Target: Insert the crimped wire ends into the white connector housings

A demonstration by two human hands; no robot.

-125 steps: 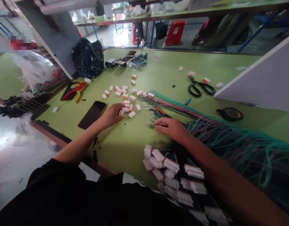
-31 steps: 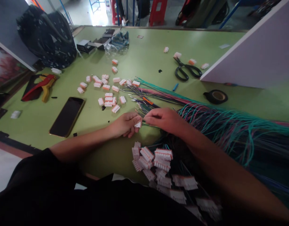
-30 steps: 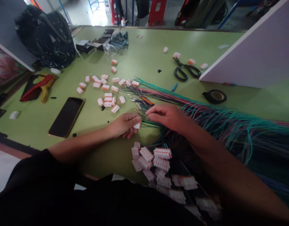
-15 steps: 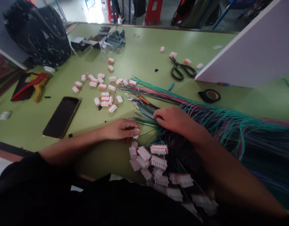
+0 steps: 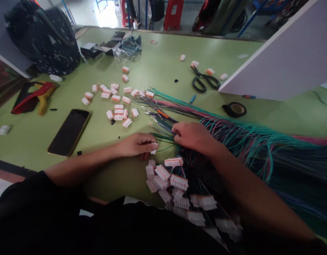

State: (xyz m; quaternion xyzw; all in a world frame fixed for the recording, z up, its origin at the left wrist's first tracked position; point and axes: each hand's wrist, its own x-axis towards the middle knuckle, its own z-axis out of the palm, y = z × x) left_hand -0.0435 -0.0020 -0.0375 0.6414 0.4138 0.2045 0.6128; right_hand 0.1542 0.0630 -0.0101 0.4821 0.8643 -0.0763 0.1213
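Item 1: L hand (image 5: 139, 144), thumb & fingers closed on 1 white connector (image 5: 154, 148), approx. mid-table. Thin green wire (image 5: 166, 147) seen just R of it.

Item 2: R hand (image 5: 192, 134), fingers curled in, little gap, at near edge of wire bundle (image 5: 240, 148); whether a strand is pinched, can't tell, tips partly hidden.

Relation: connector lies L of R fingers & slightly nearer the body, apart from them. Bundle's long axis approx. L–R, tip ends L, trailing R past the forearm; R hand is the nearer to it.

Also: loose connectors (image 5: 119, 112), white/orange, beyond L hand; wired connectors (image 5: 178, 182), clustered bodyward; phone (image 5: 69, 132), L; scissors (image 5: 198, 85) & tape roll (image 5: 234, 109), far R. All on green table (image 5: 163, 67).
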